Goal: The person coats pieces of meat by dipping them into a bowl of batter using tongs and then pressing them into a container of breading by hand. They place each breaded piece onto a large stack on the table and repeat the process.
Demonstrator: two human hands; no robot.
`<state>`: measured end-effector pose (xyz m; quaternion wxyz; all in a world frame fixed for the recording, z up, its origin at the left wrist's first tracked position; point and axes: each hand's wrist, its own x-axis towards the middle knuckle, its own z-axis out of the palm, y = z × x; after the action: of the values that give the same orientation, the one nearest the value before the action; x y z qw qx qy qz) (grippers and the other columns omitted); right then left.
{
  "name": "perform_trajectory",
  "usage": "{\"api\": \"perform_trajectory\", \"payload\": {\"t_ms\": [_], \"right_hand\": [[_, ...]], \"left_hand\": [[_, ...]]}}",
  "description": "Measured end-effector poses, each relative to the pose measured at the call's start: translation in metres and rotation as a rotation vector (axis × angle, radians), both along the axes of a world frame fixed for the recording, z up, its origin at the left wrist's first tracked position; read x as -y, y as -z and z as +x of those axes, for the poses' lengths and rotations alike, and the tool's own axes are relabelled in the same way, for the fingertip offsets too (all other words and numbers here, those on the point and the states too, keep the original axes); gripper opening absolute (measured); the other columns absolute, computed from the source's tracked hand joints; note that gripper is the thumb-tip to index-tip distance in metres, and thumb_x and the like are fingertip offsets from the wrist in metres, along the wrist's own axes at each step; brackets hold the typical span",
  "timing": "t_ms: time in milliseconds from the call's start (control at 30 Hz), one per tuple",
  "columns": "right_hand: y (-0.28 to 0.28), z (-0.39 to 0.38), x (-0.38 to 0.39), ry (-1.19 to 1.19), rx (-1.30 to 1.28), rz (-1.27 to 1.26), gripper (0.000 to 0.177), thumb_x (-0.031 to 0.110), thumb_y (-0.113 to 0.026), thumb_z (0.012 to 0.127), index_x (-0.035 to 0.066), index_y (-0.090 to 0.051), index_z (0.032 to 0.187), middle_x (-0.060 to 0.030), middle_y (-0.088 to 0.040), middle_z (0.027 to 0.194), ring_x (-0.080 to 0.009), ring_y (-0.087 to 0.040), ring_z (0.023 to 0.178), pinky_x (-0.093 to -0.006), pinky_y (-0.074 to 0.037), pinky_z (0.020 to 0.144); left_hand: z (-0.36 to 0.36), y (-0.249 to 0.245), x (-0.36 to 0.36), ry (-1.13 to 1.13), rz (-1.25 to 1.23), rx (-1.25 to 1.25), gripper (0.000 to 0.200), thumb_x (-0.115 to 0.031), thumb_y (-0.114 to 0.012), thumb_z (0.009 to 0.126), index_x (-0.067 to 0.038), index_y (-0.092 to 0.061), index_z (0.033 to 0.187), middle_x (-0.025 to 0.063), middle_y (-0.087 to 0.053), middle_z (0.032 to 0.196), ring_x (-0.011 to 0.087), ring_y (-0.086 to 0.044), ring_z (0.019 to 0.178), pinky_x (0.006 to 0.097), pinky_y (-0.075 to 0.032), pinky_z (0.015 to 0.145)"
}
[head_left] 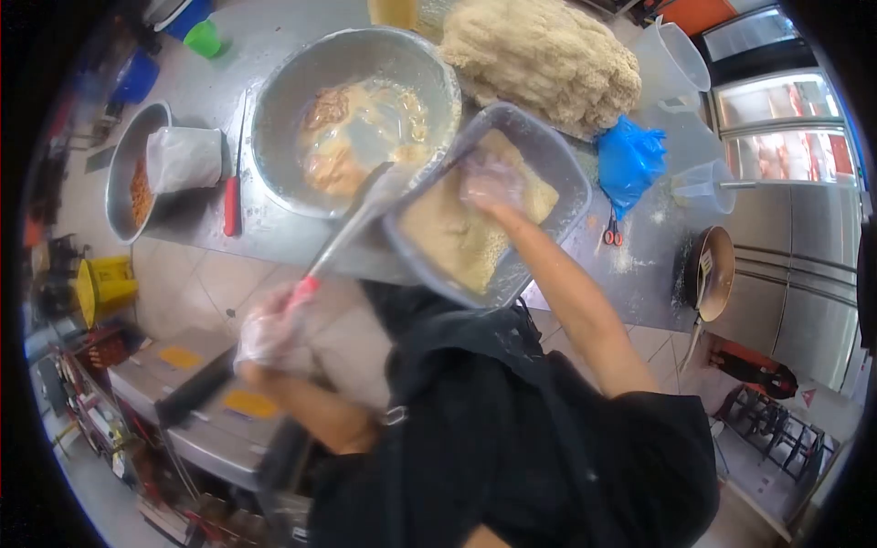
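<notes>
In the head view my left hand (pixel 271 331), in a clear plastic glove, is closed around the red grip of a long metal utensil (pixel 340 239). Its broad, pale-coated end lies over the near rim of a large metal bowl (pixel 267 137); blur hides its exact kind. Wet, batter-coated pieces (pixel 333 169) and milky liquid lie in that bowl. My right hand (pixel 493 183), also gloved, is down in a grey plastic tub (pixel 574 196) of pale yellow crumbs or flour (pixel 448 228). Its fingers are blurred and partly hidden, so any piece in them cannot be made out.
A big mound of crumb-coated food (pixel 544 64) stands behind the tub. A blue plastic bag (pixel 630 164), scissors (pixel 612 235) and a frying pan (pixel 717 274) lie to the right. Leftward are a red-handled knife (pixel 231 205) and a metal basin (pixel 119 201) with a white bag (pixel 183 160).
</notes>
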<state>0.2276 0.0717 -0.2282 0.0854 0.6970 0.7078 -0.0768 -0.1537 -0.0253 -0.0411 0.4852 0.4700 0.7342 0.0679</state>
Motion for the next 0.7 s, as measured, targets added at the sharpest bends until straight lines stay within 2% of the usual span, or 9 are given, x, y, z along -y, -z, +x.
{"api": "perform_trajectory", "payload": {"t_ms": [100,133,200,267,300,400,467,633,700], "right_hand": [[-0.044,0.013,0.013,0.136,-0.115,-0.204,0.059,0.052,-0.039,0.099,0.012,-0.054,0.139,-0.0171,-0.053,0.141,-0.0288,-0.053,0.125,-0.0407,-0.042,0.107],[-0.057,0.026,0.009,0.237,-0.504,-0.358,0.062,0.053,-0.046,0.096,0.010,-0.051,0.141,-0.0193,-0.051,0.143,-0.0323,-0.052,0.127,-0.0424,-0.042,0.107],[-0.074,0.034,0.011,0.347,-0.898,-0.506,0.068,0.054,-0.053,0.094,0.009,-0.049,0.144,-0.0215,-0.049,0.144,-0.0358,-0.052,0.129,-0.0441,-0.041,0.108],[-0.083,0.039,0.006,0.070,-0.634,-0.632,0.079,0.059,-0.062,0.086,0.008,-0.047,0.144,-0.0205,-0.050,0.144,-0.0346,-0.054,0.126,-0.0423,-0.042,0.107],[-0.082,0.043,0.005,-0.017,-0.540,-0.655,0.083,0.060,-0.065,0.083,0.008,-0.047,0.144,-0.0202,-0.050,0.144,-0.0342,-0.055,0.125,-0.0417,-0.042,0.107],[-0.047,0.056,0.018,-0.159,-0.399,-0.309,0.085,0.063,-0.069,0.078,0.007,-0.052,0.140,-0.0175,-0.056,0.138,-0.0331,-0.059,0.121,-0.0412,-0.043,0.106],[-0.057,0.066,0.020,-0.104,-0.653,-0.258,0.072,0.058,-0.070,0.080,0.007,-0.059,0.130,-0.0186,-0.055,0.138,-0.0351,-0.055,0.124,-0.0428,-0.042,0.108],[-0.120,0.085,0.005,-0.320,-0.630,-0.035,0.050,0.043,-0.074,0.081,0.003,-0.069,0.111,-0.0185,-0.065,0.117,-0.0341,-0.063,0.107,-0.0405,-0.050,0.095],[-0.152,0.099,-0.007,-0.394,-0.612,0.012,0.038,0.039,-0.072,0.082,0.004,-0.073,0.095,-0.0158,-0.068,0.111,-0.0317,-0.064,0.105,-0.0395,-0.051,0.091]], "left_hand": [[0.005,-0.011,0.003,0.026,0.046,-0.014,0.040,-0.041,-0.067,0.092,-0.004,-0.072,0.108,-0.0055,-0.053,0.070,0.0050,-0.047,0.063,0.0234,-0.037,0.056],[0.009,-0.015,0.002,0.006,0.040,-0.006,0.040,-0.041,-0.067,0.093,-0.005,-0.072,0.108,-0.0052,-0.053,0.069,0.0051,-0.047,0.061,0.0240,-0.037,0.055],[0.002,-0.001,0.008,-0.033,0.062,0.081,0.040,-0.042,-0.067,0.092,-0.005,-0.072,0.106,-0.0053,-0.052,0.068,0.0053,-0.046,0.059,0.0246,-0.036,0.053],[0.000,0.006,0.003,-0.054,0.116,0.185,0.039,-0.042,-0.067,0.092,-0.005,-0.072,0.105,-0.0053,-0.051,0.066,0.0056,-0.045,0.057,0.0251,-0.036,0.052],[0.002,0.006,-0.001,0.002,0.110,0.076,0.039,-0.042,-0.068,0.092,-0.005,-0.072,0.104,-0.0055,-0.050,0.065,0.0058,-0.045,0.055,0.0251,-0.036,0.051],[0.001,0.015,-0.004,-0.001,0.116,0.058,0.038,-0.042,-0.069,0.090,-0.006,-0.071,0.101,-0.0058,-0.047,0.061,0.0060,-0.042,0.052,0.0249,-0.035,0.048],[0.008,-0.005,-0.006,0.017,0.064,0.043,0.035,-0.038,-0.068,0.092,-0.009,-0.072,0.110,0.0041,-0.070,0.087,0.0116,-0.060,0.080,0.0298,-0.050,0.074],[-0.005,0.019,-0.007,0.086,0.134,0.084,0.036,-0.039,-0.065,0.093,-0.008,-0.071,0.111,0.0080,-0.072,0.090,0.0155,-0.064,0.084,0.0317,-0.051,0.077],[0.001,0.017,-0.011,0.045,0.007,-0.046,0.038,-0.040,-0.066,0.092,-0.008,-0.071,0.112,0.0094,-0.072,0.092,0.0169,-0.066,0.087,0.0326,-0.051,0.079]]}}
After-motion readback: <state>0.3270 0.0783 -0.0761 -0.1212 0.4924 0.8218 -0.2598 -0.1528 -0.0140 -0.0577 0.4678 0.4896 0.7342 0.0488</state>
